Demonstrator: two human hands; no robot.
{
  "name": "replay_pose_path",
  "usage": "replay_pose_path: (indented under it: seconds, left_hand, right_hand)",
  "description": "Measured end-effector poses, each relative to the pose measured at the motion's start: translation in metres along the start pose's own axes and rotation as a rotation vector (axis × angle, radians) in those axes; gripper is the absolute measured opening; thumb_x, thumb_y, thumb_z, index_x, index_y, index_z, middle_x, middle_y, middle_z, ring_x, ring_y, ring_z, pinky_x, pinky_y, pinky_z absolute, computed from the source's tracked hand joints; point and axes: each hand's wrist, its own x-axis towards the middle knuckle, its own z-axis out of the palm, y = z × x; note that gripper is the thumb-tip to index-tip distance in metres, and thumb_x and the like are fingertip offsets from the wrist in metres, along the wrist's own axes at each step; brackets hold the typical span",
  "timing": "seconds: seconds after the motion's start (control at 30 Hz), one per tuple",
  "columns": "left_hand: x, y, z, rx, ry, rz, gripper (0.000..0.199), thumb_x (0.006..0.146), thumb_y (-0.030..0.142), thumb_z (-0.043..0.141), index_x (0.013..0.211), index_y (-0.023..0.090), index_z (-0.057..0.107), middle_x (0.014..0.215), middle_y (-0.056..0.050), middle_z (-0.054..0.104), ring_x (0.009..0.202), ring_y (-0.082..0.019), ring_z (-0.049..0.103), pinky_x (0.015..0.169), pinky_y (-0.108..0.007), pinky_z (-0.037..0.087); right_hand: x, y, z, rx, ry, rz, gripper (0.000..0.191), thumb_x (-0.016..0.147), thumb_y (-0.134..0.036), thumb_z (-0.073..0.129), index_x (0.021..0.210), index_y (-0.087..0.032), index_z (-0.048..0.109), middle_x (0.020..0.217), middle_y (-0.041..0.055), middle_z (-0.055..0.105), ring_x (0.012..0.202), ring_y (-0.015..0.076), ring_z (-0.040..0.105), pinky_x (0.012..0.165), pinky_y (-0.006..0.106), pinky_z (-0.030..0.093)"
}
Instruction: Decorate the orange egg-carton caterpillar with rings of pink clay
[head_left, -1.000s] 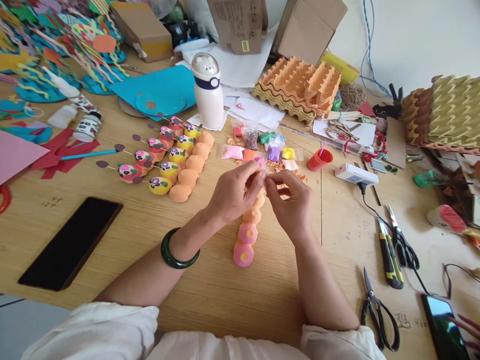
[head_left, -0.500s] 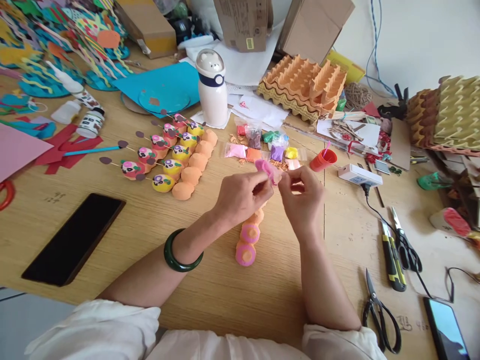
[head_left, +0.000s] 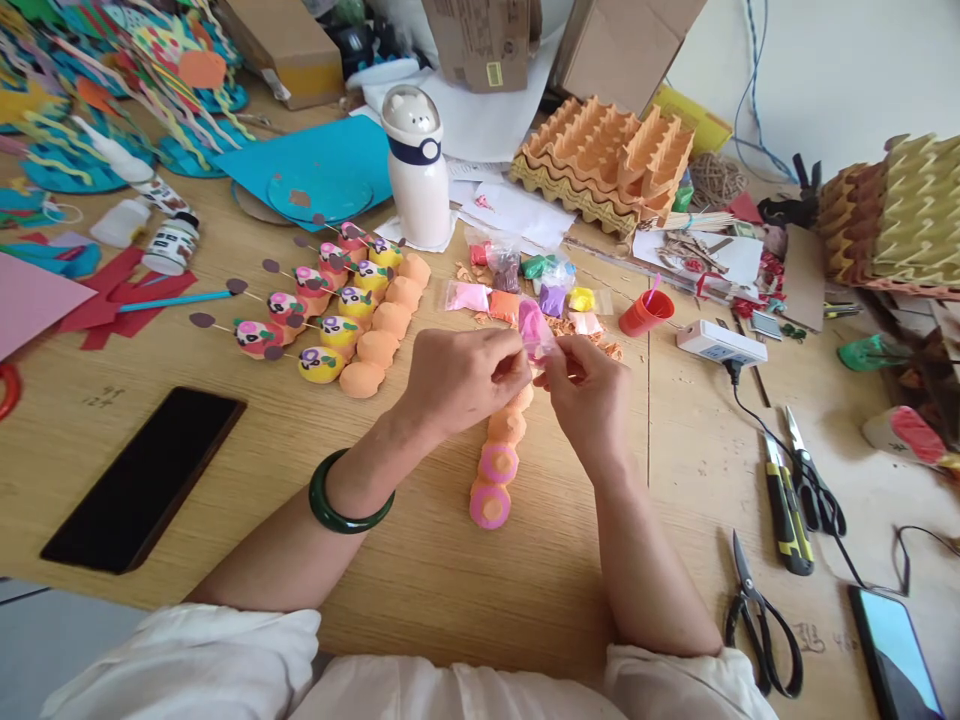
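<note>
Between my hands is a small clear plastic packet with pink modelling clay (head_left: pixel 533 326) in it. My left hand (head_left: pixel 469 378) pinches it on the left side, and my right hand (head_left: pixel 594 395) grips its lower right edge with thumb and finger. Below them lies a strip of orange egg-carton cups (head_left: pixel 507 428); its two nearest cups carry pink rings, and its far end is partly hidden by my hands. Behind the hands are packets of coloured clay, with a purple one (head_left: pixel 553 300) and a light pink one (head_left: pixel 466 296) among them.
Painted carton cups (head_left: pixel 339 333) stand in rows at left, near a black phone (head_left: pixel 144 478). A white bottle (head_left: pixel 420 185), egg trays (head_left: pixel 604 160) and an orange cup (head_left: pixel 646 313) are farther back. Scissors (head_left: pixel 761 620), a utility knife (head_left: pixel 787 510) and a power strip (head_left: pixel 721 343) lie at right.
Both hands have shifted slightly left, and the packet has turned more upright, showing its clear plastic edge. The view has moved a little too.
</note>
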Motion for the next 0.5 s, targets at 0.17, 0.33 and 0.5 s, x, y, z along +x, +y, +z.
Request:
replay_pose_path:
  seconds: [0.17, 0.33, 0.5]
  left_hand:
    - [0.008, -0.018, -0.004, -0.079, -0.11, 0.139, 0.07, 0.094, 0.041, 0.081, 0.156, 0.024, 0.055, 0.156, -0.013, 0.068, 0.147, -0.032, 0.062, 0.123, -0.05, 0.052]
    - [0.002, -0.025, 0.005, -0.011, -0.209, 0.117, 0.055, 0.097, 0.028, 0.075, 0.15, 0.022, 0.063, 0.133, -0.01, 0.08, 0.118, -0.029, 0.078, 0.099, -0.043, 0.063]
    - [0.0, -0.016, 0.005, 0.051, -0.214, 0.005, 0.037, 0.093, 0.022, 0.072, 0.131, 0.022, 0.074, 0.116, -0.005, 0.083, 0.101, -0.023, 0.079, 0.069, -0.03, 0.054]
  right_hand:
    - [0.001, -0.004, -0.003, 0.201, -0.108, 0.092, 0.023, 0.092, -0.026, 0.062, 0.07, -0.023, 0.06, 0.06, -0.0034, 0.062, 0.053, 0.0117, 0.065, 0.054, 0.026, 0.053]
    - [0.002, -0.003, -0.007, 0.309, -0.236, 0.122, 0.016, 0.089, -0.031, 0.068, 0.076, -0.022, 0.065, 0.069, -0.0026, 0.064, 0.057, 0.0107, 0.059, 0.05, 0.025, 0.055]
    - [0.003, 0.0, -0.015, 0.147, -0.071, -0.145, 0.008, 0.091, -0.018, 0.072, 0.091, -0.026, 0.072, 0.119, 0.0061, 0.075, 0.112, 0.0218, 0.074, 0.078, 0.034, 0.069]
